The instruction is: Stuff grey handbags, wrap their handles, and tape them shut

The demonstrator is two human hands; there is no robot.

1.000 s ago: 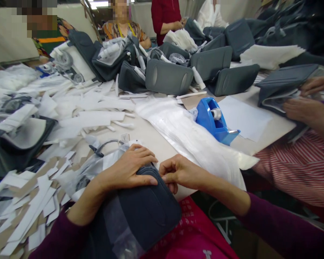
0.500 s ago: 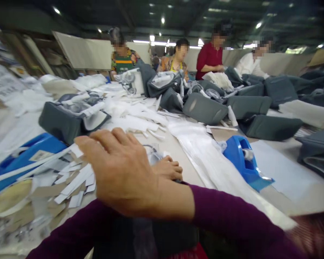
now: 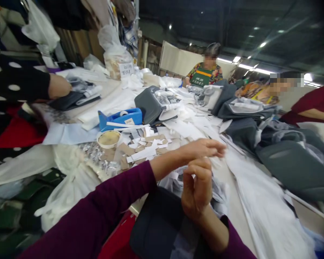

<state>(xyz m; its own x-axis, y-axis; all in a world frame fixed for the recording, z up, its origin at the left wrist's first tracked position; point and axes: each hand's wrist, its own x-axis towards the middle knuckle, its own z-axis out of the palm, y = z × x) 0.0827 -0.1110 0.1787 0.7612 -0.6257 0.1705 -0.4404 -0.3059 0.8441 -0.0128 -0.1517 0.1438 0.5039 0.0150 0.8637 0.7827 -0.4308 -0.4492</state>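
Close in front of me a dark grey bag [image 3: 153, 219] stands at the table's edge, with clear plastic and white wrapping [image 3: 172, 181] bunched at its top. My left hand [image 3: 205, 149] stretches over the wrapping, fingers extended to the right and slightly blurred; nothing shows in it. Nearer to me, above the bag, my right hand [image 3: 198, 189] is raised with fingers curled in against the thumb. Whatever it may hold is hidden. The two hands overlap in view; whether they touch, I cannot tell.
A blue tape dispenser [image 3: 136, 117], a round tub [image 3: 108, 138] and cut paper strips [image 3: 145, 153] lie left of centre. More grey bags [image 3: 297, 167] line the right, beside a long white sheet [image 3: 259, 194]. A co-worker's arm [image 3: 58, 86] reaches in at left; others work across the table.
My view has swung left, bringing the tied white bag and the co-worker's arm into sight. My right hand has come off to the right and curled; my left hand now reaches beyond it.
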